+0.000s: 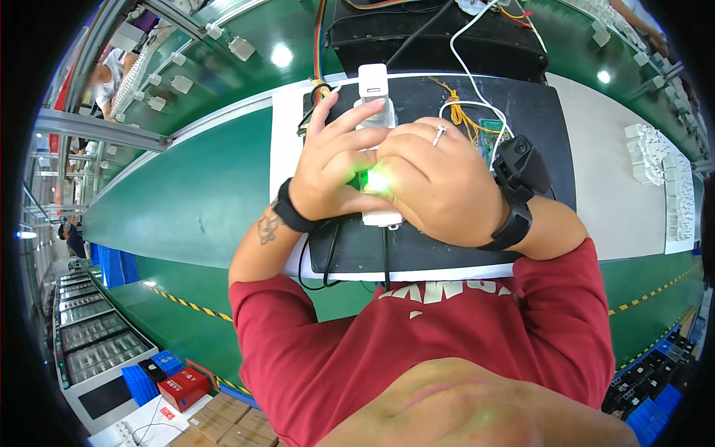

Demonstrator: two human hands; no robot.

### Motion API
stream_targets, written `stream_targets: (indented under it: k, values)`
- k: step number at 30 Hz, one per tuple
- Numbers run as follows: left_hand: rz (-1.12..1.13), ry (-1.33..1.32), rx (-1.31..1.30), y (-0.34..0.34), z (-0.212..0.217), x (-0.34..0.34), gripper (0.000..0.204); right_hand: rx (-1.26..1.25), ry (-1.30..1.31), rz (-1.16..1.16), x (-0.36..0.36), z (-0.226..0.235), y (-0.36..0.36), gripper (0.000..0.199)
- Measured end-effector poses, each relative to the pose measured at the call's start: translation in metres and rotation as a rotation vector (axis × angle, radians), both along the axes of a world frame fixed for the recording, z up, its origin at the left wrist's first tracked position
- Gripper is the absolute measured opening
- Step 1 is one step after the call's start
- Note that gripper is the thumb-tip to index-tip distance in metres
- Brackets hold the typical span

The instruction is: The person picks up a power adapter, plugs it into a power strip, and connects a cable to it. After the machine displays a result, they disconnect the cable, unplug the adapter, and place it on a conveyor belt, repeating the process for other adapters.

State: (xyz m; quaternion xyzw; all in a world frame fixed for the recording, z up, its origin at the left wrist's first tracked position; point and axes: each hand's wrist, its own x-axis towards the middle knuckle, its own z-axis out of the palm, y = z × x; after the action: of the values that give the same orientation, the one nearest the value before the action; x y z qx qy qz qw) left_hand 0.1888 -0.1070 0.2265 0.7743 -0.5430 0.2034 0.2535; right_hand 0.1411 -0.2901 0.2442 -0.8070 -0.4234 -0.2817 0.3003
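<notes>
My left hand and my right hand meet over the black mat. Between them glows a small green-lit device, mostly covered by fingers. The thumb and bent index finger of my left hand close on it, while other fingers stretch toward a white charger block. My right hand is curled round the device's right side. Just below the hands shows the end of a white plug-like piece, with a black cable running down from it. Their link to the lit device is hidden.
A green circuit board, yellow wires and a white cable lie by my right hand. A black box stands behind the mat. White parts are lined up at far right. Another person is at upper left.
</notes>
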Motion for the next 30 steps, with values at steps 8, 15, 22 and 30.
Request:
stream_targets:
  k: [8, 15, 22, 30]
  values:
    - [0.121, 0.018, -0.191, -0.007, -0.023, 0.002, 0.052, 0.019, -0.120, -0.023, 0.007, -0.016, 0.000, 0.028]
    - [0.090, -0.060, -0.152, -0.008, -0.021, 0.002, 0.048, 0.125, 0.127, 0.222, 0.009, 0.025, -0.014, 0.012]
    - [0.046, 0.021, -0.282, -0.006, -0.026, 0.005, 0.043, 0.274, 0.521, -0.088, 0.070, 0.037, -0.010, 0.018]
    - [0.064, 0.045, -0.381, -0.010, -0.017, 0.005, 0.039, 0.118, 0.339, -0.154, 0.081, 0.011, -0.003, 0.016]
